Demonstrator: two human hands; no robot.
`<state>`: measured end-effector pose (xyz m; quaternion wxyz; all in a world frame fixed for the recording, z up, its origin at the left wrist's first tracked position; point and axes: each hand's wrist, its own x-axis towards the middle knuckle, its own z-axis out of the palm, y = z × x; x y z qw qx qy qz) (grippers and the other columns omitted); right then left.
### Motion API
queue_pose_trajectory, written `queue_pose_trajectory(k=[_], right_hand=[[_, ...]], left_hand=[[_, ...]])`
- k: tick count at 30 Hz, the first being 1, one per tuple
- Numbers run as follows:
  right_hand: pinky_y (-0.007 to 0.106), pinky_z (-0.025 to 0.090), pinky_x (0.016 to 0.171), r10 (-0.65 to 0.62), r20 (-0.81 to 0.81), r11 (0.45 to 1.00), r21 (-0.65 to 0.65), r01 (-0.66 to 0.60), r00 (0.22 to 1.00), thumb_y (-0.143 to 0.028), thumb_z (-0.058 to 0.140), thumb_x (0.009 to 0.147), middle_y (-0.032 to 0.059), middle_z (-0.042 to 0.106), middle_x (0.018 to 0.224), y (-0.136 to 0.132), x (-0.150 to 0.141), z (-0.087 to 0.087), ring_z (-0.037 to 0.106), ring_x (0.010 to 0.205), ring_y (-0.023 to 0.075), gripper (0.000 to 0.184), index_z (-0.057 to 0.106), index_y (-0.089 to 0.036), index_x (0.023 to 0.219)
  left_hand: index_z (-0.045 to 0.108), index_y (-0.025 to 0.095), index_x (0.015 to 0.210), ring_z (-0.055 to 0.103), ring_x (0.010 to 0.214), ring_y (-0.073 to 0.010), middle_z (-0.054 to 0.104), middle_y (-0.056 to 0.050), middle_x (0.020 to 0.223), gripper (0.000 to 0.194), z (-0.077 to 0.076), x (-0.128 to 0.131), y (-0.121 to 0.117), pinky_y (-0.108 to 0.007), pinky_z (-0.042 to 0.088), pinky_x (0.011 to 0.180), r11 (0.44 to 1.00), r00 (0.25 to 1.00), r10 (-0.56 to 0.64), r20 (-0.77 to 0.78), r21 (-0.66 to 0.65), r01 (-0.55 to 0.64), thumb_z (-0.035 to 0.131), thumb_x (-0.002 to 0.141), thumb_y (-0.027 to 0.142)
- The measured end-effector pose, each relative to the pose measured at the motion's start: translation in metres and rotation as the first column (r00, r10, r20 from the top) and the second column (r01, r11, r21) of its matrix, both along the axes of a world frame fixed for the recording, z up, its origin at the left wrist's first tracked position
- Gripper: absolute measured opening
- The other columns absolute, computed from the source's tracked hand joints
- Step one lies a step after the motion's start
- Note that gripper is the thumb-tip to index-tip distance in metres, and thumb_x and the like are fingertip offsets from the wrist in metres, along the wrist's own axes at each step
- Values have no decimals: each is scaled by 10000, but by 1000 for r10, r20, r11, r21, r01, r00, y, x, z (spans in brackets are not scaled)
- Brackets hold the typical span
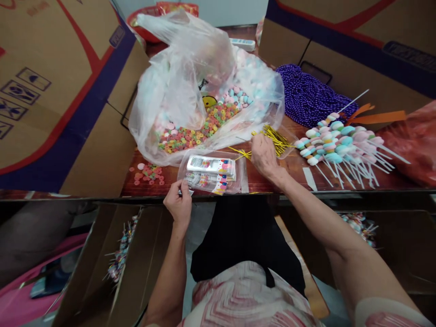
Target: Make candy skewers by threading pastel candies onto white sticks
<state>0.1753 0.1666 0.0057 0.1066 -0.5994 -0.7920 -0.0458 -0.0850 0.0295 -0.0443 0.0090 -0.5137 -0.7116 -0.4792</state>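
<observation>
My right hand [264,154] reaches over the table with its fingers pinched in a bunch of gold twist ties [272,138]. At the table's near edge my left hand [179,204] is closed on the edge of a small clear wrapper. Just beyond it lies a stack of printed clear bags [211,172]. A big clear plastic bag [204,91] holds coloured ring candies [197,131] and pastel marshmallow pieces. To the right lies a pile of pastel candy skewers [337,143] with white sticks.
Purple bead strings [306,95] lie behind the skewers, next to orange ribbon [378,118]. Loose ring candies [150,173] are scattered at the left. Cardboard boxes [51,91] flank the table. A box below on the left [119,254] holds finished skewers. A red bag [412,141] is at right.
</observation>
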Motion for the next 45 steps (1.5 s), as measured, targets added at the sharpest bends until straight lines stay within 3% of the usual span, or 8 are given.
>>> queue_pose_trajectory(k=[6,8,10,14,20,31,39,45], right_hand=[[472,356,842,-260,-36,964,41,261,965,-99,293,936,234,622,1054,17,43,15,529,986,342,356,612,-80,1091],[478,346,859,-203,6,978,44,202,979,-120,342,936,237,609,1125,9,47,22,519,1027,350,325,625,-90,1094],[447,348,869,-10,51,1000,0,10,999,-158,395,946,213,606,1160,-4,42,26,515,1039,332,280,638,-116,1079],[369,354,838,290,122,948,-172,-268,949,-162,460,935,177,621,1118,-25,20,21,526,992,291,236,636,-112,1084],[359,335,761,230,243,964,-191,-186,942,-14,333,907,204,640,1025,-18,6,5,544,937,287,361,654,-76,1059],[347,312,625,328,286,911,-347,-222,900,-69,307,956,250,682,991,-3,-3,23,616,851,293,367,642,-32,1101],[322,315,599,217,313,955,-265,-134,925,-18,216,941,237,642,998,-15,-2,15,610,847,273,400,583,-33,1098],[311,384,640,9,243,983,-179,36,970,-102,292,955,217,646,975,-14,5,42,619,833,261,302,556,-42,1090]], left_hand=[[690,163,851,643,668,-136,717,-43,752,264,-1,0,0,-239,474,697,1000,1000,-1,-11,12,1,551,939,369],[688,162,847,647,671,-138,714,-43,748,253,-1,1,0,-240,477,702,1000,1000,-5,-13,21,5,553,935,357],[686,163,842,651,675,-141,712,-44,744,255,-1,1,1,-242,481,705,1000,1000,0,-15,29,1,549,934,357],[684,166,831,658,687,-147,718,-49,750,277,-1,2,1,-247,485,710,1000,1000,26,-15,15,-26,544,929,383],[693,171,845,654,687,-142,718,-45,753,291,-2,2,0,-244,483,713,1000,1000,5,3,-2,-5,530,937,394],[682,166,822,639,657,-136,708,-44,725,285,-2,3,1,-237,472,688,1000,1000,16,-16,24,-16,536,931,385],[690,152,839,646,676,-133,715,-52,747,279,-4,3,0,-231,470,699,999,1000,-1,-26,33,2,540,939,365],[695,151,839,654,675,-133,727,-53,746,281,-6,2,1,-230,469,688,998,999,13,-45,54,-10,545,939,366]])
